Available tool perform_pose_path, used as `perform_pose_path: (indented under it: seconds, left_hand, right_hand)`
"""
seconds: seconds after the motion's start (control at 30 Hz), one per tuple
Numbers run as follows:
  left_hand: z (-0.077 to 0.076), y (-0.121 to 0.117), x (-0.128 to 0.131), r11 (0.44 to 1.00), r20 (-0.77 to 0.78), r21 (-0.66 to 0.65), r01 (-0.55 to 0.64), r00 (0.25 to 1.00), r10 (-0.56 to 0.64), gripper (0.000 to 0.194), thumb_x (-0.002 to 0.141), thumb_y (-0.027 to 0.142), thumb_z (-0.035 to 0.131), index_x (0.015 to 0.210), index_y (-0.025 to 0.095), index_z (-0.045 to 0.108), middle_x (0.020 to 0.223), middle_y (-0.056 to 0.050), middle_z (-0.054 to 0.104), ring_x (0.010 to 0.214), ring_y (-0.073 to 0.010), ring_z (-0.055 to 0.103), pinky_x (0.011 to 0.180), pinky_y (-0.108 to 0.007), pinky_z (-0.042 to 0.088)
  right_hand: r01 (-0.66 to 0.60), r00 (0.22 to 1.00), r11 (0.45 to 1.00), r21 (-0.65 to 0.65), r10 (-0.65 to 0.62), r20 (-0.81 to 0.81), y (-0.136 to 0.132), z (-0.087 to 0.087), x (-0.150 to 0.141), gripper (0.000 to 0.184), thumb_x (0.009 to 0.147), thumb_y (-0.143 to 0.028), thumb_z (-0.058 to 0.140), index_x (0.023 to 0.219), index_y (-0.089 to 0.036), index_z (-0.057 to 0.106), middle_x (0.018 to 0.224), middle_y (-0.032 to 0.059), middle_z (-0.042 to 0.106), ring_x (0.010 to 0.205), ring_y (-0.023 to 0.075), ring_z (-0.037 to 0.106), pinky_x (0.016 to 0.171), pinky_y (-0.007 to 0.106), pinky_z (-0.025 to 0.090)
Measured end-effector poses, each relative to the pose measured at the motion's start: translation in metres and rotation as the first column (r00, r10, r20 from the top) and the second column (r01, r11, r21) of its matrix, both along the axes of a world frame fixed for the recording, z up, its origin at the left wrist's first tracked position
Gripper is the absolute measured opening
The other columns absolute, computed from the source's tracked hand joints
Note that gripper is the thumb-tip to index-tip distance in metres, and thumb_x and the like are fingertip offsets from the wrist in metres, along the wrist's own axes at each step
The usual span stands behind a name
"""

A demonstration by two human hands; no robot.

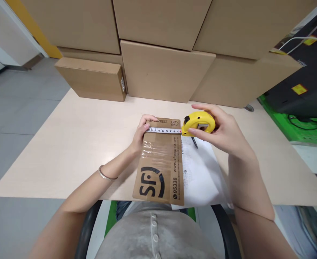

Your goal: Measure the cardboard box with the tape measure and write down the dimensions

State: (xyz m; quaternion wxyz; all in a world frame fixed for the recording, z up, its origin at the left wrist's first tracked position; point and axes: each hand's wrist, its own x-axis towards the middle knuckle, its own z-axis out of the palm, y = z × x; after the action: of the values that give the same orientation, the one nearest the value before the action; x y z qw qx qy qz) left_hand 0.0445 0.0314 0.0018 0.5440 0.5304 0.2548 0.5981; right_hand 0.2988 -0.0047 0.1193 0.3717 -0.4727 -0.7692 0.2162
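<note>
A small flat cardboard parcel [161,162] with black SF print and clear tape lies on the table in front of me. My left hand [141,133] pinches the free end of the white tape blade [164,130] against the parcel's far left corner. My right hand [217,131] grips the yellow tape measure case [198,123] just past the parcel's far right corner. The blade runs straight across the parcel's far edge, its numbers showing. A silver bracelet [106,175] circles my left wrist.
A white sheet of paper [201,172] with a pen [194,142] on it lies under the parcel's right side. Large cardboard boxes [164,70] are stacked along the table's [67,144] far edge. A black machine with green base [301,108] stands at right.
</note>
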Motion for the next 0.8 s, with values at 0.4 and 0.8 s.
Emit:
perform_pose_path:
  seconds: [0.4,0.8]
  left_hand:
    - [-0.011,-0.026,-0.014,0.897,-0.153,0.345,-0.278,0.926,0.346,0.079,0.094,0.086,0.023,0.145,0.037,0.059,0.153,-0.009,0.055,0.148,-0.0356,0.045,0.122,-0.058,0.034]
    - [-0.021,-0.109,-0.034,0.671,-0.232,0.738,-0.071,0.907,0.351,0.09,0.071,0.074,0.079,0.149,0.035,0.055,0.153,-0.01,0.05,0.139,-0.0375,0.057,0.112,-0.056,0.056]
  right_hand:
    - [-0.153,0.984,0.986,0.061,0.146,0.102,0.005,-0.01,-0.051,0.041,0.084,-0.05,0.083,0.109,-0.025,0.063,0.11,0.0068,0.077,0.091,0.0261,0.073,0.078,0.038,0.056]
    - [0.058,0.813,0.945,-0.323,-0.233,-0.534,0.026,-0.059,-0.007,0.055,0.083,-0.075,0.069,0.106,-0.026,0.062,0.103,0.0084,0.076,0.097,0.0273,0.077,0.082,0.043,0.065]
